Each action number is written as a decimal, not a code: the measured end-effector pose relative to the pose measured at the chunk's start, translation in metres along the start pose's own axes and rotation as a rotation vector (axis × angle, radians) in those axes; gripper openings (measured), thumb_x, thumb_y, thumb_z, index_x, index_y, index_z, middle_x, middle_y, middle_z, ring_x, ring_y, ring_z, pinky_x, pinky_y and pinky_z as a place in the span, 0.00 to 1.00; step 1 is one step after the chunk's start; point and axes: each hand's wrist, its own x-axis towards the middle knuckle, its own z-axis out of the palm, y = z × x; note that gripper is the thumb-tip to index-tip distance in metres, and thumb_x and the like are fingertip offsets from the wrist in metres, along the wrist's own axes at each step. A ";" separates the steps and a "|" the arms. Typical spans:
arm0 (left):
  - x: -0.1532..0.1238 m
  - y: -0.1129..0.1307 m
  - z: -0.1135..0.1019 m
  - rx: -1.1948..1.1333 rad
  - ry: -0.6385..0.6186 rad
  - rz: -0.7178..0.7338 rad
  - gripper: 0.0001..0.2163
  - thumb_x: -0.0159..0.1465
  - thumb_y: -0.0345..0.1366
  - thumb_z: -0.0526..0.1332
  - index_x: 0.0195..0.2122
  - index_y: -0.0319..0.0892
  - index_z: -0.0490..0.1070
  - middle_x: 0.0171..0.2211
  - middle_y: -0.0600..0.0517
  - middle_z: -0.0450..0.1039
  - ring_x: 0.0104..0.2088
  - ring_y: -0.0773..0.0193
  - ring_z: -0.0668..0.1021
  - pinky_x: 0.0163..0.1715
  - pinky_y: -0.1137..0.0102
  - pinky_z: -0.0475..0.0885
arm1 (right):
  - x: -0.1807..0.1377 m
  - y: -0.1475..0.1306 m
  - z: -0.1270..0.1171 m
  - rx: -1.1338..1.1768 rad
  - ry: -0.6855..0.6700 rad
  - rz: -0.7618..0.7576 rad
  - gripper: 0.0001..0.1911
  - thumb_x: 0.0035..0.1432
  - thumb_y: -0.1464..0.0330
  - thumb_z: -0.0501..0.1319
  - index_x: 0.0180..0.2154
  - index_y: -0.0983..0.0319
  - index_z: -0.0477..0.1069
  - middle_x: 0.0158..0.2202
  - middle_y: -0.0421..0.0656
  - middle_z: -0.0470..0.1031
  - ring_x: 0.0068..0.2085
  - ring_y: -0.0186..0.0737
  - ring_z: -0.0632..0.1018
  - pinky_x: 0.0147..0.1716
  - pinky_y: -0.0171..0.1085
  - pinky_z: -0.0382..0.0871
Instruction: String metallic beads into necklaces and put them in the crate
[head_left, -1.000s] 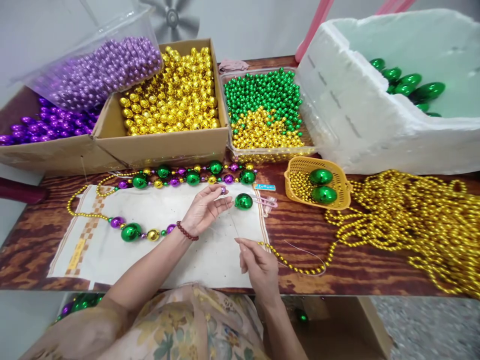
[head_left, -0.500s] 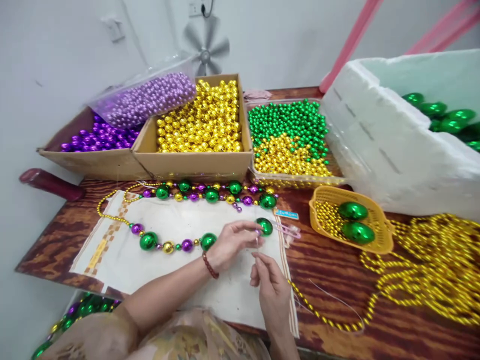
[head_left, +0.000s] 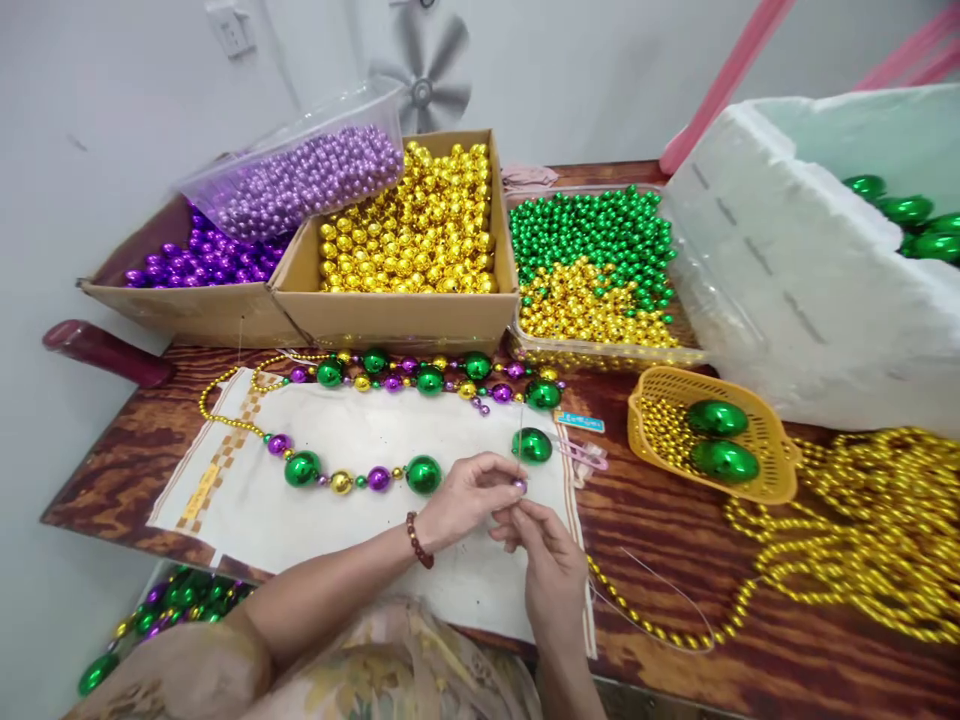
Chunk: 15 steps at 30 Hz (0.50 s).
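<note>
My left hand (head_left: 474, 498), with a beaded bracelet at its wrist, pinches a small purple bead (head_left: 519, 486) between thumb and fingertips. A thin needle (head_left: 520, 435) stands up from the bead. Close below, my right hand (head_left: 547, 565) has its fingertips pinched near the needle's lower end; what is between them is too small to make out. Behind the bead a large green bead (head_left: 535, 446) lies on the white cloth (head_left: 345, 535). Left of my hands a strung bead necklace (head_left: 379, 479) of green, purple and gold curves over the cloth.
Cardboard boxes (head_left: 397, 318) of purple and gold beads stand at the back, beside a clear tray (head_left: 600, 350) of green and gold ones. A yellow basket (head_left: 772, 470), a gold bead garland (head_left: 885, 530) and a white foam box (head_left: 795, 300) are on the right.
My hands have come closer together. The purple bead has moved down, away from the large green bead, and the needle now points up out of it. The view has shifted slightly.
</note>
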 end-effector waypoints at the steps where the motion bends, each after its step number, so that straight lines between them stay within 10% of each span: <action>1: -0.002 -0.002 0.000 0.011 -0.029 -0.021 0.18 0.55 0.47 0.70 0.38 0.38 0.75 0.26 0.51 0.72 0.24 0.69 0.72 0.27 0.72 0.67 | 0.000 0.000 0.000 -0.003 -0.003 -0.005 0.16 0.55 0.57 0.66 0.35 0.64 0.74 0.26 0.44 0.78 0.24 0.39 0.77 0.25 0.36 0.69; 15: 0.008 0.034 -0.020 0.320 0.047 0.193 0.11 0.61 0.35 0.66 0.45 0.44 0.79 0.43 0.46 0.77 0.44 0.59 0.77 0.48 0.70 0.69 | 0.004 0.007 -0.016 0.099 0.117 0.002 0.15 0.50 0.58 0.69 0.32 0.64 0.77 0.26 0.46 0.79 0.23 0.38 0.76 0.21 0.34 0.67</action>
